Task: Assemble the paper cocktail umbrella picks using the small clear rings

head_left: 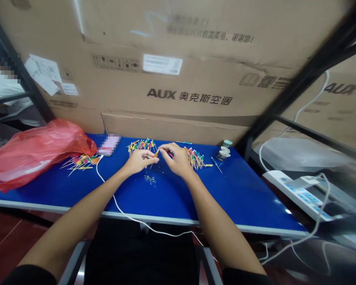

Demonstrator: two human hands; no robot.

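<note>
Between the thumb and fingers of my left hand [138,161] is a small folded orange cocktail umbrella [156,153], its thin stick pointing down. The fingertips of my right hand [178,159] are pinched together at its upper end; whether they hold a tiny ring there is too small to tell. Below the hands, several small clear rings [150,180] lie loose on the blue table [172,198]. Behind my left hand is a pile of folded cocktail umbrellas [142,145] in mixed colours. Another pile of umbrellas [195,158] lies just right of my right hand.
A red plastic bag [44,148] covers the table's left side, with more umbrellas [81,162] at its mouth. A phone [109,145] trails a white cable [115,202] across the front edge. Small containers [224,152] stand back right. Cardboard [178,99] walls the back; a power strip [299,194] sits right.
</note>
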